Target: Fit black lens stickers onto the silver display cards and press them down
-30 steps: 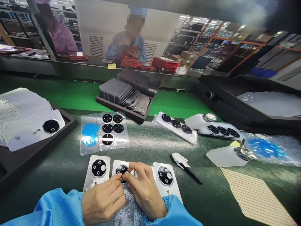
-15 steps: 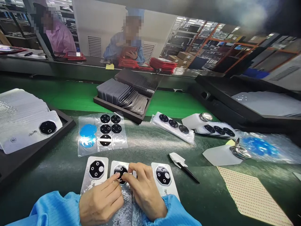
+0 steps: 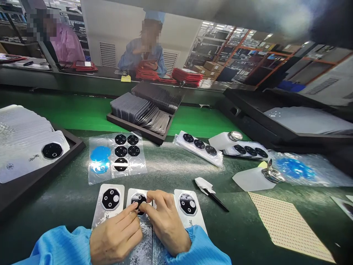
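Several silvery panels with black octagonal discs lie at the front of the green bench, among them a left panel (image 3: 102, 213) and a right panel (image 3: 197, 217). My left hand (image 3: 117, 235) rests over the middle panel, its index fingertip on that panel's black octagon (image 3: 134, 199); the other fingers are curled and hide what is under them. My right hand (image 3: 165, 221) reaches in from the right, thumb or index tip touching the same octagon near the left fingertip. Whether anything small is between its fingers is hidden.
Behind lie a clear sheet of black octagons (image 3: 118, 151), a tray of dark plates (image 3: 135, 129) and stickers in strips (image 3: 198, 149). To the right are a swab-like black tool (image 3: 217, 201), a white bottle (image 3: 253, 179) and a dotted yellow sheet (image 3: 292, 226). Two people sit beyond.
The whole view has shifted slightly, so the bench items appear a little further left. Both hands keep nearly the same pose on the middle octagon. The person in blue across has lowered the red item slightly.
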The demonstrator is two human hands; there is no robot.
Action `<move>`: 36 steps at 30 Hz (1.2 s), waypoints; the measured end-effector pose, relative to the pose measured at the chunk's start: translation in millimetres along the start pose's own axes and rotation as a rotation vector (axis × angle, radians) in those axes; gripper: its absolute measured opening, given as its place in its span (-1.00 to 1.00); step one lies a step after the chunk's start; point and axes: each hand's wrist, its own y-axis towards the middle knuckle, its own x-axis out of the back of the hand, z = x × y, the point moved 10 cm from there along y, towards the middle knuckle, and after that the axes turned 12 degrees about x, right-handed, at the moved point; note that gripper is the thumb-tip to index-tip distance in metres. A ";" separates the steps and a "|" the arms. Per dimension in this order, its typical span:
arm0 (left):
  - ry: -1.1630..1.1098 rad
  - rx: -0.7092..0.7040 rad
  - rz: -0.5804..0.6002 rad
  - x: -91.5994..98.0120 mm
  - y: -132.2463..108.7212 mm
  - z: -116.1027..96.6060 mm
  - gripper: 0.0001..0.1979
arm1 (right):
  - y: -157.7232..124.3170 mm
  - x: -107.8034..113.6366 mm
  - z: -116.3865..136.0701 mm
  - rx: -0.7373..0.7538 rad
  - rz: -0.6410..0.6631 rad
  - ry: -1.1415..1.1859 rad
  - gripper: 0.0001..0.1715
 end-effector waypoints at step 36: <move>-0.048 -0.019 0.009 4.8 -0.2 7.4 -0.75 | -19.3 3.0 -51.5 -0.458 -0.230 0.702 -0.81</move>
